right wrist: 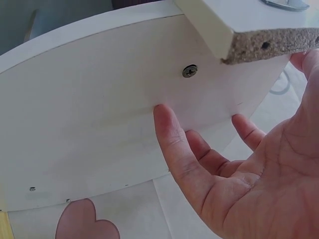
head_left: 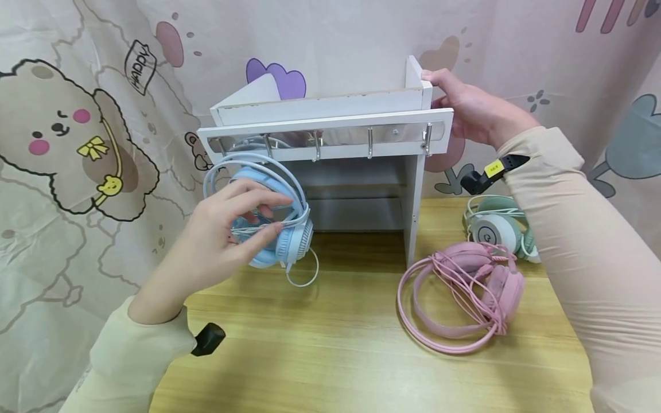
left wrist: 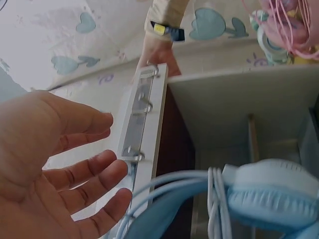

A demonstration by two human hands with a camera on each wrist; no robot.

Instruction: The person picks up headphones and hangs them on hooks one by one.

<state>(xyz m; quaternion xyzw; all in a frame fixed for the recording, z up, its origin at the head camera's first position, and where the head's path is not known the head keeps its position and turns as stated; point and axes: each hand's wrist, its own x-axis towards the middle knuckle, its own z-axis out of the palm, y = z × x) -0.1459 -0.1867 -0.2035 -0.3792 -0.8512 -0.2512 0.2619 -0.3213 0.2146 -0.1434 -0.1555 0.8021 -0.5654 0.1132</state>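
Light-blue headphones hang below the left part of the hook rail, their white cable wound around them. My left hand is in front of them, thumb and fingers spread apart. In the left wrist view, a gap shows between the left hand and the blue headphones. At the upper right corner of the white shelf, my right hand holds the side panel. The right wrist view shows its fingertips pressed against the panel's outer face, while the thumb reaches over the top edge.
Pink headphones with a bundled cable lie on the wooden table to the shelf's right. Mint-green headphones rest behind them. Several metal hooks stick out from the rail. A patterned curtain hangs behind and at the left.
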